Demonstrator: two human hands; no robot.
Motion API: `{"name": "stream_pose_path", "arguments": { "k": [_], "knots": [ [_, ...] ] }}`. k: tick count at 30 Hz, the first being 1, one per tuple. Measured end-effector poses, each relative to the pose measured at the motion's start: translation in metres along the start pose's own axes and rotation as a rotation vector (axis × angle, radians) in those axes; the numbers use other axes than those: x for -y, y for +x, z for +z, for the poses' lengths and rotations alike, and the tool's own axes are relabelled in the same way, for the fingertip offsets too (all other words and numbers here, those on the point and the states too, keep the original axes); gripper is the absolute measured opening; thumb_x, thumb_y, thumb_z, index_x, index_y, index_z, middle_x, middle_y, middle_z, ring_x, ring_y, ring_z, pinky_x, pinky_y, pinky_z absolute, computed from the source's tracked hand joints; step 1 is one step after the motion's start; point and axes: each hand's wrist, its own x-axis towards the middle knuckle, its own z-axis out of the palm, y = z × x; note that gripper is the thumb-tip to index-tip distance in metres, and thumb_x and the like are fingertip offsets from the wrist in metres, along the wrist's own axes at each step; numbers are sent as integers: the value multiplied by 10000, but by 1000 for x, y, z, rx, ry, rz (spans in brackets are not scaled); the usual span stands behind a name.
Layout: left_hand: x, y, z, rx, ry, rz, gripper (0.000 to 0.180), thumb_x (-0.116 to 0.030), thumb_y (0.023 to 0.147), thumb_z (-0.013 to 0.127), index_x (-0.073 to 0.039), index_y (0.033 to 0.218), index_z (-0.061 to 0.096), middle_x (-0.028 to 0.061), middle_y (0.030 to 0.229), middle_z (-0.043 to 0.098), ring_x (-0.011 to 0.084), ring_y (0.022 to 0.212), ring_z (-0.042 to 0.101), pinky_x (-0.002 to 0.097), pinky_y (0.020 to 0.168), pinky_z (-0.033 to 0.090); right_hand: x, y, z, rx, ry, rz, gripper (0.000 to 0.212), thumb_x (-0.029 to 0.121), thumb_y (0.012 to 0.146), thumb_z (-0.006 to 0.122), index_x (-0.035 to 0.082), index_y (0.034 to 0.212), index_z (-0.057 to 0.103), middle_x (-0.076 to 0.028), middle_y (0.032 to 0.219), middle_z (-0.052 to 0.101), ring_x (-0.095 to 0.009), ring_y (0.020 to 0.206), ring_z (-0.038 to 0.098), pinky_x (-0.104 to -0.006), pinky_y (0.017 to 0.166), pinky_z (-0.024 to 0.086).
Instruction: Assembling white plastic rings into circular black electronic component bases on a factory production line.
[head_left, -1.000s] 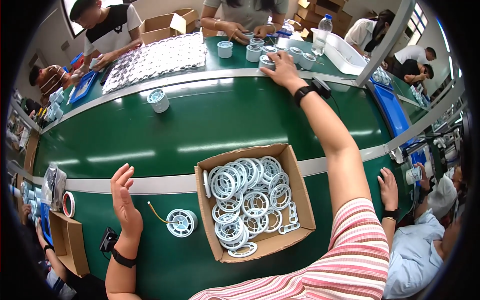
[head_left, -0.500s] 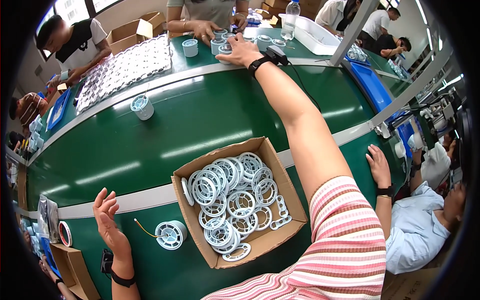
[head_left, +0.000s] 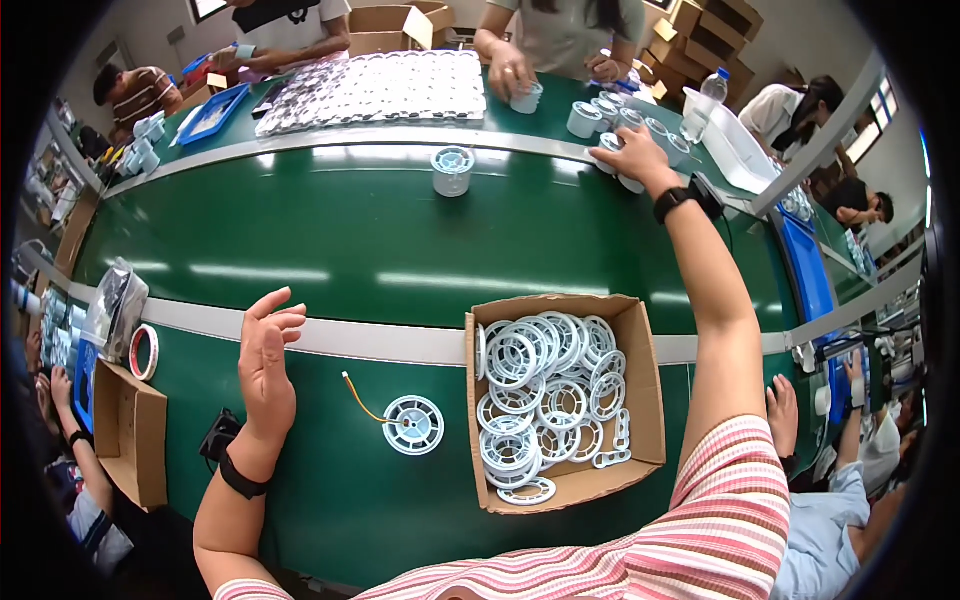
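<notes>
My left hand (head_left: 266, 375) is raised above the near bench, fingers stretched out and slightly curled, holding nothing. Close to it on the green bench is a pale blue round spoked motor part (head_left: 413, 425) with a short yellow-orange wire. My right arm reaches across to the far side. There my right hand (head_left: 642, 160) has its thumb and fingers around a pale cylindrical part (head_left: 608, 146), beside several similar cylinders. A cardboard box (head_left: 652, 400) between my arms holds many pale blue spoked rings (head_left: 563, 405) and a few small two-holed pieces (head_left: 622, 430).
One more cylinder (head_left: 453, 172) stands on the green belt. Opposite, a person's hand (head_left: 512, 75) is on another. Behind are a white sheet of parts (head_left: 380, 95), a water bottle (head_left: 712, 90) and a white bin (head_left: 740, 150). A small open carton (head_left: 130, 440) and tape roll (head_left: 143, 352) lie left.
The view has turned left, so everything appears further right. The person opposite has moved a hand onto the separate cylinder. My right hand stays at the far group; my left stays raised.
</notes>
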Motion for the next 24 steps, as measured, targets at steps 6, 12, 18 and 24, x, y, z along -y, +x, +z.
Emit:
{"name": "stream_pose_path", "arguments": {
  "k": [6, 12, 18, 24],
  "knots": [
    [0, 6, 4, -59, -40, -82, 391, -312, 1125, 434, -24, 1084, 695, 149, 1348, 587, 190, 1169, 594, 316, 903, 498, 68, -71, -67, -93, -29, -194, 665, 620, 781, 787, 92, 1177, 714, -153, 1325, 594, -340, 1068, 688, -450, 891, 559],
    [14, 25, -12, -158, 12, -33, 384, -322, 1121, 459, -21, 1120, 697, 134, 1254, 642, 181, 1132, 620, 292, 883, 512, 232, -147, -115, -263, 410, -1107, 540, 424, 749, 880, 121, 1150, 685, -147, 1393, 537, -346, 1064, 667, -445, 830, 575],
    [56, 30, -46, -240, -476, -413, 387, -336, 1123, 460, -2, 1121, 656, 108, 1137, 683, 205, 1066, 672, 307, 914, 543, 342, -202, -60, 223, 410, -1506, 554, 523, 729, 861, 159, 1104, 679, -148, 1427, 474, -410, 1050, 630, -464, 816, 585],
    [60, 32, -46, -306, -620, -560, 390, -342, 1123, 458, 8, 1109, 630, 116, 1102, 693, 222, 1064, 686, 332, 945, 558, 353, -220, -41, 309, 824, -1718, 623, 524, 744, 871, 166, 1224, 702, -135, 1552, 391, -436, 1179, 565, -490, 991, 524]
  ]
}}
